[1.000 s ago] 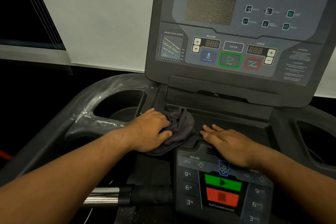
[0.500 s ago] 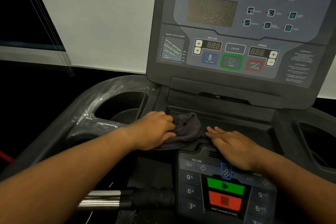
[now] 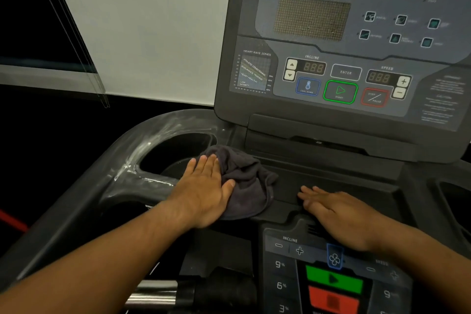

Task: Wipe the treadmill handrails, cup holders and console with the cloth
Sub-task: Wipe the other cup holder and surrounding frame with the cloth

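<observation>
First, the tall dark grey treadmill console (image 3: pixel 313 18) with green and red buttons. Down to the left, the deep black cup holder (image 3: pixel 153 141), white smears on its rim. Right at its edge, on the flat shelf (image 3: pixel 331 178) under the console — the soft, bunched-up dark grey cloth (image 3: pixel 249 181). Pressed flat under the left hand (image 3: pixel 204 191), fingers (image 3: pixel 207 164) straight, pointing at the cup holder just ahead. Nearer hand for that hole, probably. Beside the cloth, not touching — the right hand (image 3: pixel 336 214), flat on the shelf, holding nothing.
</observation>
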`<act>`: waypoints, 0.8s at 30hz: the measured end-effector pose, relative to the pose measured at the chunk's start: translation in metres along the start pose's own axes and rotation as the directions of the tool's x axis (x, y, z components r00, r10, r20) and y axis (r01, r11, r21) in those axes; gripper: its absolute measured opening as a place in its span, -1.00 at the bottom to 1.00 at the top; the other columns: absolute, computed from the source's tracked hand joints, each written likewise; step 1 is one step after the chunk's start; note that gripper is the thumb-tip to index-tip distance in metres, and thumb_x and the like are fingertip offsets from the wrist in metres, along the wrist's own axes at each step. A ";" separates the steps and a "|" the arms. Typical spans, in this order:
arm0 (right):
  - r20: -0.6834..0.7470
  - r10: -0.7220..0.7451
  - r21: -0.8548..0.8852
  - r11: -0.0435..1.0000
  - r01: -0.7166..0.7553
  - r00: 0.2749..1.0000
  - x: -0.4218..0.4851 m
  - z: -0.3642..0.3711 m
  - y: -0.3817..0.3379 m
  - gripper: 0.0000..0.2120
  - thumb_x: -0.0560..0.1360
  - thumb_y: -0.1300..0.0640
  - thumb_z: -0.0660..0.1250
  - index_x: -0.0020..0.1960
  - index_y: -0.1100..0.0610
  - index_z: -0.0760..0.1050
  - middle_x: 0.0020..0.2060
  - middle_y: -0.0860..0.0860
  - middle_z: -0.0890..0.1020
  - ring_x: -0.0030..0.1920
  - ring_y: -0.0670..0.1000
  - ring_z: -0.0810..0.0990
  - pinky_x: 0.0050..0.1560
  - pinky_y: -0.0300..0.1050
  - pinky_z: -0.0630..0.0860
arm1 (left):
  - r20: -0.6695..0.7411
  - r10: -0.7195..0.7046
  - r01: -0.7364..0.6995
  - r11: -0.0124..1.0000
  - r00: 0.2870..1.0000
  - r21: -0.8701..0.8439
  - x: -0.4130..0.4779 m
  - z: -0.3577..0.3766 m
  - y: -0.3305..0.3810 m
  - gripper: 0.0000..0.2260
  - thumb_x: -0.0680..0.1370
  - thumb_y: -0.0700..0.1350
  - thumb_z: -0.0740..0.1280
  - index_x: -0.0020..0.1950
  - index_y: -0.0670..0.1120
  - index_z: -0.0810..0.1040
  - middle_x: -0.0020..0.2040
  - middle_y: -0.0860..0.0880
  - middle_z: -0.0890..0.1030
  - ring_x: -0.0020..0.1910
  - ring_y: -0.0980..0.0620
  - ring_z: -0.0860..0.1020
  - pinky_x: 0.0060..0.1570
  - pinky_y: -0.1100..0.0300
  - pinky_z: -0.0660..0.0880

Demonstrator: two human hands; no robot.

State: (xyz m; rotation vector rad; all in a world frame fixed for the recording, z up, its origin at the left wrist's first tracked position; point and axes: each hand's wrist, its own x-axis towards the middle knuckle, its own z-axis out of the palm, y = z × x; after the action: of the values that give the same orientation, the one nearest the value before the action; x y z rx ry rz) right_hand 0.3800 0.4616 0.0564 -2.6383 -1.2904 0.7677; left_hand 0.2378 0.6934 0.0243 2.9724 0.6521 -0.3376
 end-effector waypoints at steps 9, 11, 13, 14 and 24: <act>-0.130 -0.111 0.003 0.994 0.113 0.985 0.028 -0.001 -0.054 -0.45 0.62 -0.16 0.03 0.56 -0.01 0.08 0.55 -0.11 0.10 0.53 -0.14 0.01 0.48 -0.25 -0.06 | 0.052 0.091 -0.097 0.987 0.995 0.127 0.099 -0.032 -0.022 -0.39 0.61 0.26 -0.21 0.60 0.00 0.02 0.61 -0.07 -0.03 0.57 -0.09 -0.19 0.48 -0.16 -0.27; -0.084 -0.095 -0.001 0.995 0.095 0.992 0.033 0.001 -0.062 -0.43 0.63 -0.18 -0.01 0.57 -0.03 -0.01 0.55 -0.14 0.02 0.53 -0.15 -0.07 0.50 -0.17 -0.11 | 0.028 0.121 -0.124 0.977 0.992 0.175 0.118 -0.033 -0.030 -0.45 0.61 0.22 -0.21 0.59 0.10 -0.08 0.61 -0.04 -0.09 0.57 -0.12 -0.22 0.47 -0.23 -0.27; -0.054 -0.075 -0.014 0.997 0.075 0.996 0.037 0.003 -0.066 -0.43 0.63 -0.18 -0.05 0.57 -0.03 -0.08 0.56 -0.16 -0.04 0.52 -0.16 -0.14 0.50 -0.14 -0.18 | 0.011 0.110 -0.110 0.974 0.994 0.196 0.133 -0.035 -0.039 -0.46 0.61 0.16 -0.17 0.59 0.12 -0.14 0.61 -0.05 -0.15 0.56 -0.16 -0.25 0.45 -0.26 -0.25; -0.058 -0.066 -0.016 0.998 0.065 0.996 0.039 0.003 -0.066 -0.42 0.63 -0.19 -0.06 0.57 -0.03 -0.10 0.56 -0.16 -0.06 0.52 -0.16 -0.17 0.49 -0.14 -0.20 | 0.030 0.093 -0.097 0.975 0.995 0.201 0.141 -0.039 -0.042 -0.47 0.61 0.13 -0.11 0.58 0.11 -0.13 0.61 -0.06 -0.16 0.55 -0.17 -0.26 0.45 -0.27 -0.25; -0.084 -0.001 -0.035 0.999 -0.002 0.996 0.049 0.002 -0.080 -0.40 0.63 -0.20 -0.06 0.57 -0.03 -0.17 0.56 -0.14 -0.11 0.52 -0.17 -0.17 0.48 -0.20 -0.22 | -0.005 -0.036 0.037 0.998 0.999 0.047 0.184 -0.064 -0.080 -0.42 0.59 0.22 0.02 0.53 -0.07 0.18 0.44 -0.19 0.30 0.40 -0.24 0.32 0.36 -0.17 0.26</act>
State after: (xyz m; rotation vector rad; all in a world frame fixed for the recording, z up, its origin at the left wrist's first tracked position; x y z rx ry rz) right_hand 0.3478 0.5494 0.0594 -2.6667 -1.2939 0.6328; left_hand 0.3793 0.8487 0.0415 3.0094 0.7095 -0.3551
